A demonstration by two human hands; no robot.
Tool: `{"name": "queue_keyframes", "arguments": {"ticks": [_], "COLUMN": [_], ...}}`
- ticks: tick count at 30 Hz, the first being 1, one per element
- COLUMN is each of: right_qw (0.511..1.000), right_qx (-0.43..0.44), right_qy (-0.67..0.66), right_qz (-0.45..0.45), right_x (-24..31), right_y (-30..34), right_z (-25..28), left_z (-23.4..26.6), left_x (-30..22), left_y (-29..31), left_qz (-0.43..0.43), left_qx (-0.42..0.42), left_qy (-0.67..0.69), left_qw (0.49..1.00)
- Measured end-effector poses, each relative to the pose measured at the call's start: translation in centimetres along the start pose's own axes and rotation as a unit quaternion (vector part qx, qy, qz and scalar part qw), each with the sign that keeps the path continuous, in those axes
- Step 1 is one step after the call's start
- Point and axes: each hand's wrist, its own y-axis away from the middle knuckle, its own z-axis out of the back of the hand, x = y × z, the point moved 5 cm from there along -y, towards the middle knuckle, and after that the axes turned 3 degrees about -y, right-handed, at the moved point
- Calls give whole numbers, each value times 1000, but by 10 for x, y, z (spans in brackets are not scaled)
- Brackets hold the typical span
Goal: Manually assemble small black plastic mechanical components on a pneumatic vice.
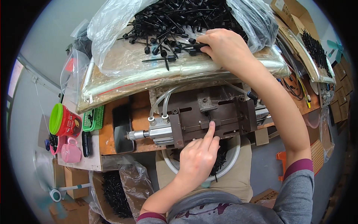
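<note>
My left hand [199, 155] reaches over the front of a dark metal fixture [194, 114]. Its index finger is stretched out, with the tip at a small black part in the fixture's middle; the other fingers bend loosely, and nothing shows in its grasp. At the pile's front edge, my right hand [228, 49] pinches a black rod-like plastic part [198, 46] between thumb and fingers. The pile of black plastic parts [175, 22], thin stems with thicker heads, lies on a plastic-lined tray [130, 80] behind the fixture.
Air cylinders with clear hoses [166, 102] flank the fixture. Below it, a white basket [235, 164] of black parts sits between my legs. To the left are a dark phone [122, 128], a green basket [97, 118], a red tub [70, 123] and a pink cup [71, 152].
</note>
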Motion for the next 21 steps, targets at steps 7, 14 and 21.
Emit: {"name": "queue_keyframes", "arguments": {"ticks": [7,14,21], "right_qw": [961,936,953], "right_qx": [-188,-203,-115], "right_qy": [-201,-237,-245], "right_qz": [20,164,135], "right_x": [-25,63,88], "right_y": [22,107,153], "right_z": [52,69,64], "left_z": [2,15,18], "left_x": [-2,15,23], "left_y": [-3,-5,-3], "left_qz": [11,234,198], "left_qx": [36,-13,-74], "left_qy": [0,453,658], "left_qw": [999,860,723]}}
